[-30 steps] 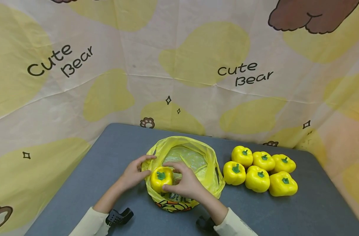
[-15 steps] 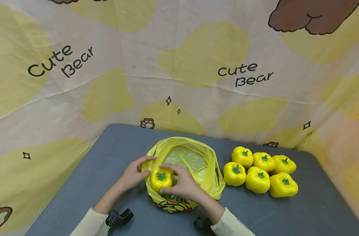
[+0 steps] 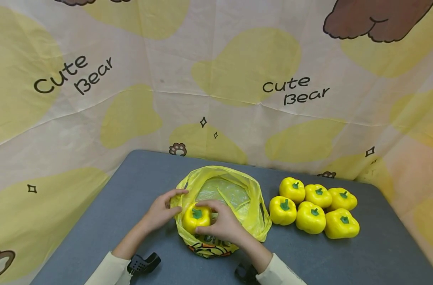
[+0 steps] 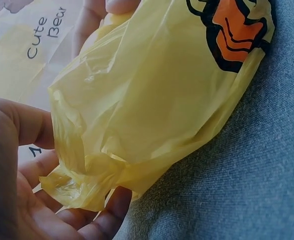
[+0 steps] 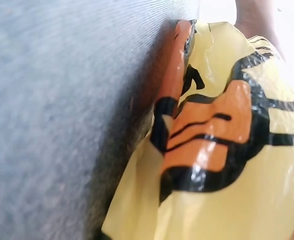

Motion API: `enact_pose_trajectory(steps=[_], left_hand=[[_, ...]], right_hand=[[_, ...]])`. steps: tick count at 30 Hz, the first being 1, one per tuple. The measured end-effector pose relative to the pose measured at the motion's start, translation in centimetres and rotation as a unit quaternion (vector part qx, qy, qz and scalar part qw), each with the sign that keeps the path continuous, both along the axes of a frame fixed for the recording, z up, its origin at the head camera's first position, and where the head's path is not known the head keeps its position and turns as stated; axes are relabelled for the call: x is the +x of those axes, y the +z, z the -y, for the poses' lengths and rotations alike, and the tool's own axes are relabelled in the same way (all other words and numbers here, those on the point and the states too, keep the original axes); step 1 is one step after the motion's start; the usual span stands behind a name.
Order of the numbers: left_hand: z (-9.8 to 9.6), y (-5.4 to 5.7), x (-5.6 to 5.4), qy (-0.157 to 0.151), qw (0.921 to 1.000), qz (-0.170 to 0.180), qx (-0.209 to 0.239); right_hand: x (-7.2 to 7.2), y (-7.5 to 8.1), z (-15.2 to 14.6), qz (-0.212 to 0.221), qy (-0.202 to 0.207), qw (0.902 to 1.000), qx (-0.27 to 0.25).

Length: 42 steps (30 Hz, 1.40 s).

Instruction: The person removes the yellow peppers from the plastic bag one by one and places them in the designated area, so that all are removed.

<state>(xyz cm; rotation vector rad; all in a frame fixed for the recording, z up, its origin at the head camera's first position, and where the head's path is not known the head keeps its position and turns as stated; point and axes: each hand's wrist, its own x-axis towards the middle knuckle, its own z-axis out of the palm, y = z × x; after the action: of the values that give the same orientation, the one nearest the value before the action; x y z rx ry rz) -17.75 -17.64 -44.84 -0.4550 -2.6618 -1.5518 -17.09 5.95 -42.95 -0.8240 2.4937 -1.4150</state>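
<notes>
A yellow plastic bag [image 3: 253, 186] stands on the table with its mouth spread wide. My left hand [image 3: 161, 209] holds the bag's left edge, and the left wrist view has a bunched bit of plastic [image 4: 82, 187] between thumb and fingers. In the bag's mouth, near its left front side, my right hand [image 3: 223, 221] grips a yellow bell pepper [image 3: 192, 225] with a green stem, thumb in front and fingers behind. Printed plastic [image 5: 206, 135] fills much of the right wrist view and hides the pepper there.
Several yellow bell peppers [image 3: 310, 217] stand in two rows to the right of the bag on the grey table [image 3: 380, 253]. A patterned cloth [image 3: 230, 130] hangs behind and around the table.
The bell pepper has shifted slightly right and lower within the bag's mouth, still in my right hand. My left hand stays at the bag's left edge.
</notes>
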Motion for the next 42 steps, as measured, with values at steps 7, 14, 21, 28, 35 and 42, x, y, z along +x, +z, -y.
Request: enact_pose_trajectory(steps=[7, 14, 21, 28, 35, 42], left_hand=[[-0.2, 0.0, -0.1, 0.004, 1.0, -0.004, -0.003], [-0.3, -0.1, -0.1, 0.01, 0.9999, -0.003, -0.012], [-0.2, -0.2, -0.1, 0.016, 0.9998, 0.002, -0.01], [-0.3, 0.0, -0.1, 0.017, 0.9998, 0.006, -0.01], [-0.1, 0.0, 0.0, 0.015, 0.9998, -0.001, -0.011], [0.0, -0.2, -0.1, 0.012, 0.9998, -0.006, -0.014]], right_hand=[[0.3, 0.1, -1.3, 0.032, -0.013, 0.9983, -0.046], [0.8, 0.6, -3.3, 0.06, -0.038, 0.994, -0.084], [1.5, 1.8, -5.8, 0.057, -0.062, 0.9915, -0.099], [2.1, 2.5, -9.0, 0.019, -0.105, 0.9893, -0.1], [3.2, 3.1, -12.1, -0.006, -0.149, 0.9858, -0.078], [4.6, 3.4, -14.7, -0.044, -0.194, 0.9793, -0.037]])
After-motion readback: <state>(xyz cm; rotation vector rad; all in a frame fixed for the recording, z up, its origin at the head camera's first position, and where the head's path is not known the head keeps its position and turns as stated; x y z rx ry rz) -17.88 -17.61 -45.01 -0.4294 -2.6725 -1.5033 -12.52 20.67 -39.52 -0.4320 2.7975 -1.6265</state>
